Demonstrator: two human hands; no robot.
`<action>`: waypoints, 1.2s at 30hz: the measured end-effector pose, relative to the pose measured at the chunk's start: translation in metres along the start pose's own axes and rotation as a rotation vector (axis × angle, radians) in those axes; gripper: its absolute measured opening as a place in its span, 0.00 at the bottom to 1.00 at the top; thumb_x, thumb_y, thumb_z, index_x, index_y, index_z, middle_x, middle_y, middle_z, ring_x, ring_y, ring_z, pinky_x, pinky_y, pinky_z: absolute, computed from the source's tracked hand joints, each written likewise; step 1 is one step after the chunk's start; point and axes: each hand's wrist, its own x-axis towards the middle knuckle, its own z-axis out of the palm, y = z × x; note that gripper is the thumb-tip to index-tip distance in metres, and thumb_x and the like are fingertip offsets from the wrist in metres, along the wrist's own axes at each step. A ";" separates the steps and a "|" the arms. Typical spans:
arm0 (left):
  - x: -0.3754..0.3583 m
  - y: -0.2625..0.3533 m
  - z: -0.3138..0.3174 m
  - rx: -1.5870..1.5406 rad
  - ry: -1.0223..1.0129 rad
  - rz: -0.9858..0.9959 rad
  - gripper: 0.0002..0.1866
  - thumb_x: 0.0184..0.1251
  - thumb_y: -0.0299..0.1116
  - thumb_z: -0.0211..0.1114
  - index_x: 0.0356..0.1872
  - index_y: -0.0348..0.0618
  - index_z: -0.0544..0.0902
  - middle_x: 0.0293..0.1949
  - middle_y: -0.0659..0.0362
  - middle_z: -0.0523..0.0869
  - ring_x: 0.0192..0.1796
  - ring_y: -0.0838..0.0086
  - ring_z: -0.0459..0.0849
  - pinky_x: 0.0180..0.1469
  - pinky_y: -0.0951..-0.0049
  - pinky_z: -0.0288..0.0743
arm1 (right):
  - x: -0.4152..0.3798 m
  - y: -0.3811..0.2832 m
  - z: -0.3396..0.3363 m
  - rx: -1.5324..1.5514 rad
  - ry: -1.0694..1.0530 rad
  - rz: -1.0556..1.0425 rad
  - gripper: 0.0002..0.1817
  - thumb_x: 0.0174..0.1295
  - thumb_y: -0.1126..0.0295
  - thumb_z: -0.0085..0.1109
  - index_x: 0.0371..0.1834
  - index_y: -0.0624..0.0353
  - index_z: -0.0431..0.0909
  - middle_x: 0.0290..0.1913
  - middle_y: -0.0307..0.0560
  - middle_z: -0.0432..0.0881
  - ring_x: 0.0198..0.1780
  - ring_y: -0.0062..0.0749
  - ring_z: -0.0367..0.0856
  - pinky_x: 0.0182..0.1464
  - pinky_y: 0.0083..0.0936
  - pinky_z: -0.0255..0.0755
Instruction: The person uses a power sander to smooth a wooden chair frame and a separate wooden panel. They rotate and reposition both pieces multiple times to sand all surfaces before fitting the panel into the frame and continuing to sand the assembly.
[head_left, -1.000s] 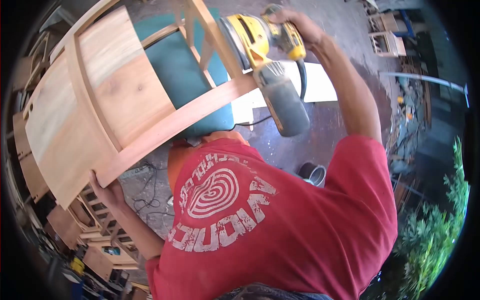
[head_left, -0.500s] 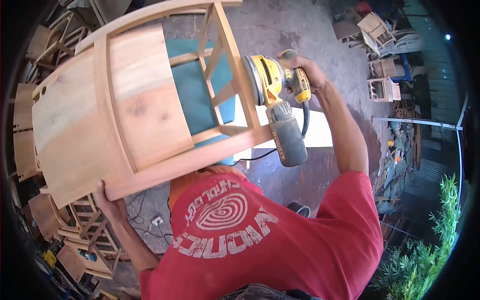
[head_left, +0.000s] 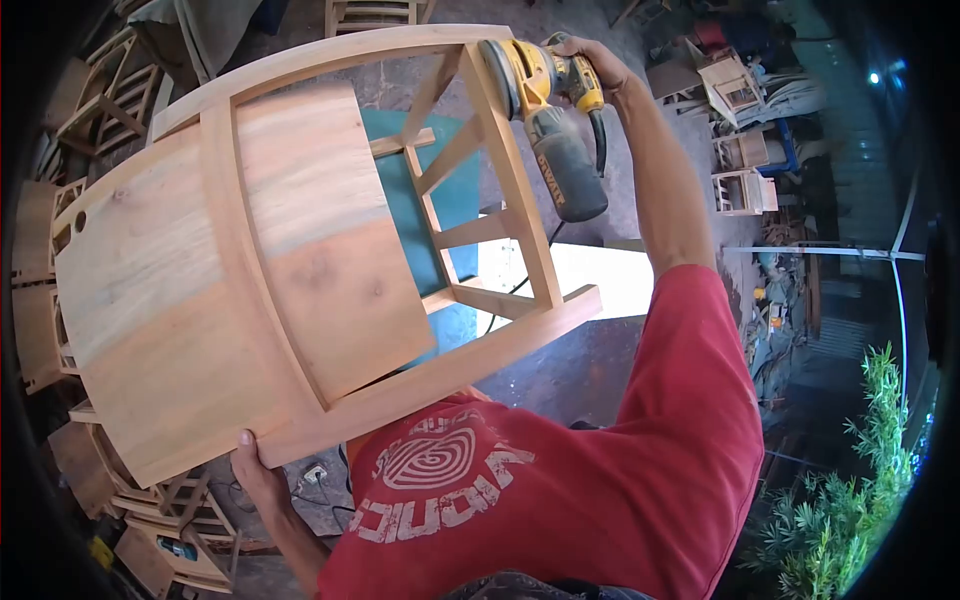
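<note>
A bare wooden chair (head_left: 210, 270) lies tipped toward me, its curved back panel large at the left and its legs and rungs running away at the centre. My left hand (head_left: 256, 462) grips the chair's near bottom corner. My right hand (head_left: 592, 62) is closed around a yellow and black orbital sander (head_left: 530, 75) with a grey dust bag (head_left: 568, 170). The sander's pad presses against the far end of a chair leg (head_left: 512, 170) near the top rail. My red shirt fills the lower middle.
A teal surface (head_left: 450, 200) sits under the chair frame. More unfinished wooden chairs (head_left: 150, 500) are stacked at the left and lower left, and small wooden pieces (head_left: 742, 190) stand at the upper right. A cable lies on the concrete floor (head_left: 580, 360). Green plants (head_left: 860, 480) grow at the right.
The sander has slid up along the chair leg toward the top rail. The chair has swung nearer and lower in view, and my left hand keeps hold of its corner.
</note>
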 end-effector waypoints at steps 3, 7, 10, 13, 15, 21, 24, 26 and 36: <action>-0.003 -0.002 -0.005 -0.011 0.007 -0.009 0.33 0.80 0.46 0.61 0.70 0.24 0.70 0.66 0.43 0.77 0.66 0.60 0.80 0.69 0.60 0.75 | -0.003 -0.005 0.003 -0.020 0.010 -0.011 0.25 0.66 0.58 0.61 0.60 0.65 0.78 0.42 0.52 0.90 0.34 0.32 0.91 0.34 0.32 0.89; -0.005 0.000 -0.005 -0.022 0.007 0.023 0.33 0.81 0.46 0.60 0.71 0.24 0.69 0.66 0.44 0.78 0.66 0.60 0.80 0.68 0.60 0.75 | -0.024 -0.016 0.019 -0.005 0.083 0.031 0.24 0.61 0.58 0.65 0.57 0.59 0.80 0.37 0.49 0.88 0.28 0.32 0.88 0.29 0.28 0.85; -0.004 0.002 -0.004 -0.023 0.019 0.039 0.32 0.81 0.46 0.61 0.69 0.24 0.71 0.64 0.44 0.79 0.64 0.61 0.81 0.67 0.61 0.76 | -0.048 -0.016 0.031 -0.103 0.052 -0.032 0.26 0.62 0.60 0.64 0.61 0.62 0.77 0.40 0.49 0.88 0.34 0.31 0.89 0.36 0.29 0.87; -0.006 0.009 -0.004 0.003 0.036 0.005 0.30 0.80 0.46 0.61 0.65 0.24 0.75 0.60 0.45 0.81 0.61 0.62 0.83 0.64 0.62 0.77 | -0.109 -0.036 0.084 -0.676 0.275 -0.190 0.30 0.52 0.61 0.71 0.59 0.60 0.78 0.38 0.47 0.83 0.40 0.32 0.84 0.45 0.30 0.80; -0.005 0.010 0.003 0.026 0.119 0.028 0.29 0.79 0.47 0.63 0.57 0.23 0.79 0.53 0.47 0.84 0.53 0.65 0.85 0.58 0.64 0.79 | -0.140 -0.050 0.125 -0.893 0.311 -0.195 0.31 0.50 0.60 0.71 0.58 0.59 0.79 0.37 0.49 0.82 0.40 0.36 0.84 0.45 0.33 0.79; 0.003 0.013 0.000 -0.034 0.095 0.078 0.29 0.77 0.47 0.66 0.57 0.23 0.79 0.54 0.46 0.83 0.54 0.66 0.83 0.59 0.65 0.78 | -0.100 -0.080 0.185 -1.525 0.306 -0.446 0.26 0.49 0.57 0.73 0.52 0.54 0.82 0.44 0.59 0.85 0.44 0.52 0.87 0.46 0.46 0.81; 0.005 0.005 0.006 -0.049 0.166 0.068 0.29 0.77 0.47 0.66 0.57 0.23 0.78 0.54 0.46 0.82 0.56 0.66 0.82 0.61 0.65 0.76 | -0.073 -0.133 0.250 -1.755 0.092 -0.156 0.21 0.54 0.63 0.67 0.49 0.62 0.81 0.38 0.59 0.88 0.43 0.49 0.90 0.41 0.41 0.84; 0.009 0.005 0.009 -0.051 0.165 0.084 0.30 0.77 0.47 0.66 0.57 0.22 0.78 0.54 0.46 0.82 0.57 0.66 0.82 0.61 0.65 0.76 | -0.045 -0.137 0.271 -1.838 0.018 -0.102 0.25 0.49 0.64 0.66 0.51 0.64 0.82 0.44 0.65 0.88 0.52 0.55 0.88 0.47 0.45 0.83; 0.016 0.002 0.032 0.014 0.181 0.139 0.31 0.78 0.48 0.65 0.56 0.20 0.80 0.52 0.45 0.85 0.54 0.68 0.82 0.61 0.67 0.75 | 0.007 -0.108 0.305 -2.203 -0.207 0.087 0.25 0.51 0.65 0.68 0.54 0.58 0.86 0.50 0.55 0.90 0.50 0.47 0.90 0.44 0.43 0.84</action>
